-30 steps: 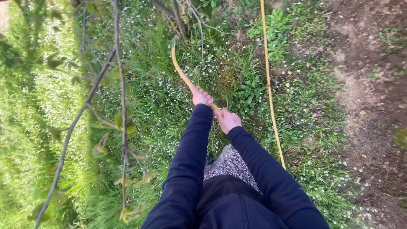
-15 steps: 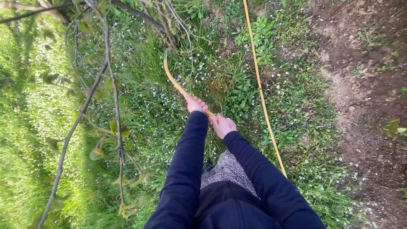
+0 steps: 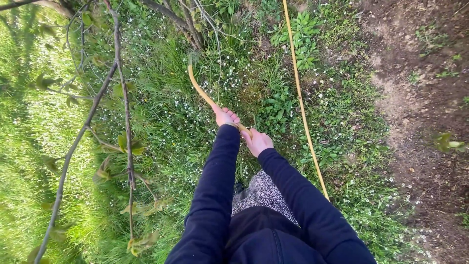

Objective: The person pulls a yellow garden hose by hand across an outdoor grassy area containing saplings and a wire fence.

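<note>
Both my hands grip a thin yellow hose over grass. My left hand (image 3: 225, 116) holds it further forward, index finger stretched along it. My right hand (image 3: 258, 142) grips it just behind, closer to my body. The free end of the yellow hose (image 3: 199, 88) curves up and away to the left toward the base of a shrub. The rest of the hose (image 3: 303, 107) runs as a long straight line down the right side of the grass. Dark blue sleeves cover both my arms.
Thin bare branches with a few leaves (image 3: 124, 122) hang close to the camera on the left. Woody stems of a shrub (image 3: 188, 22) rise at the top. Bare brown soil (image 3: 430, 98) lies on the right, grass with small white flowers (image 3: 195, 122) elsewhere.
The view has shifted slightly. My hands and the hose end have drifted a little up and left toward the shrub; the grip is unchanged.
</note>
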